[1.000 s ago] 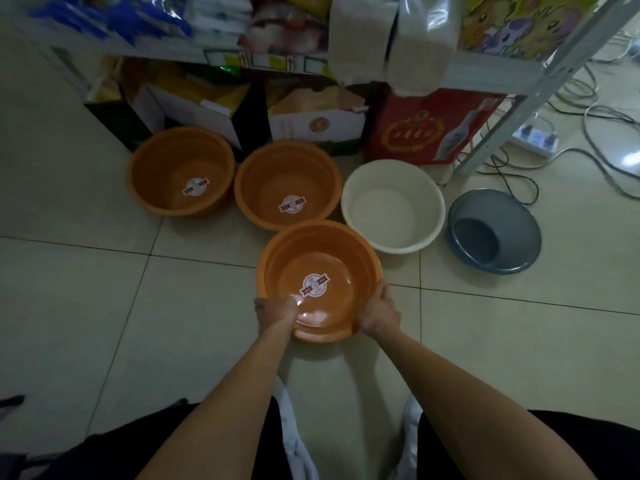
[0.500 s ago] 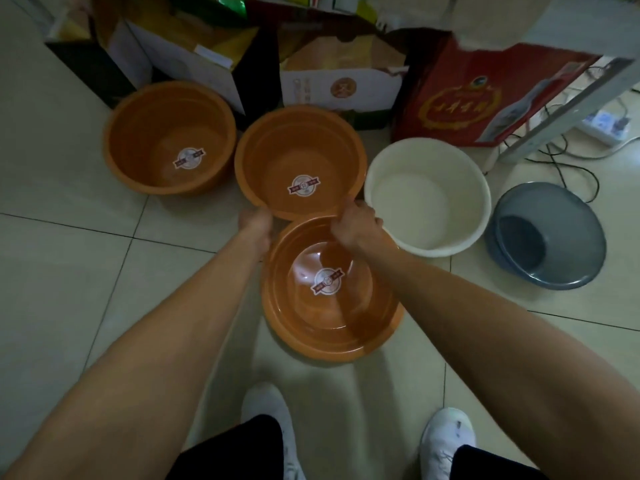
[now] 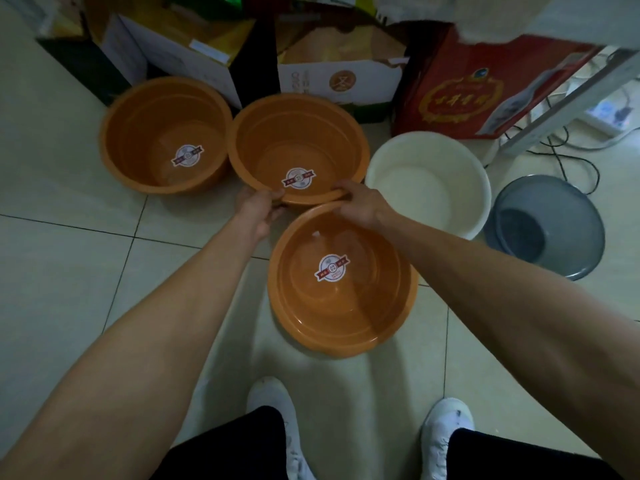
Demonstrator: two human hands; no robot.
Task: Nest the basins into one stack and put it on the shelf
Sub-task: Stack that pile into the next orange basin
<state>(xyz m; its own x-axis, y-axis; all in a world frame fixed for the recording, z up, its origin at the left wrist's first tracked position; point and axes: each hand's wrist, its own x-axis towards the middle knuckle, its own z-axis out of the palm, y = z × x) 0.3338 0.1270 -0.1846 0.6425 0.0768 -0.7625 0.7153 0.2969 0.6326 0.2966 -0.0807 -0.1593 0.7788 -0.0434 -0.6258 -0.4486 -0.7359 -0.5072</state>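
Observation:
Three orange basins with round stickers stand on the tiled floor. The near orange basin point(image 3: 346, 306) sits in front of my feet with nothing in it. My left hand point(image 3: 259, 211) and my right hand point(image 3: 360, 202) both grip the near rim of the middle orange basin point(image 3: 294, 143), whose near edge is tilted up over the near basin's far rim. The left orange basin point(image 3: 162, 133) stands beside it. A white basin point(image 3: 429, 181) and a grey basin point(image 3: 550, 223) sit to the right.
Cardboard boxes point(image 3: 339, 77) and a red gift box point(image 3: 478, 91) stand behind the basins under the shelf. A white shelf leg point(image 3: 554, 105), a power strip point(image 3: 613, 116) and loose cables lie at the right. My white shoes point(image 3: 273, 400) are at the bottom.
My hands let go of the near orange basin, left it on the floor, reached forward and took the middle orange basin by its near rim, lifting that edge.

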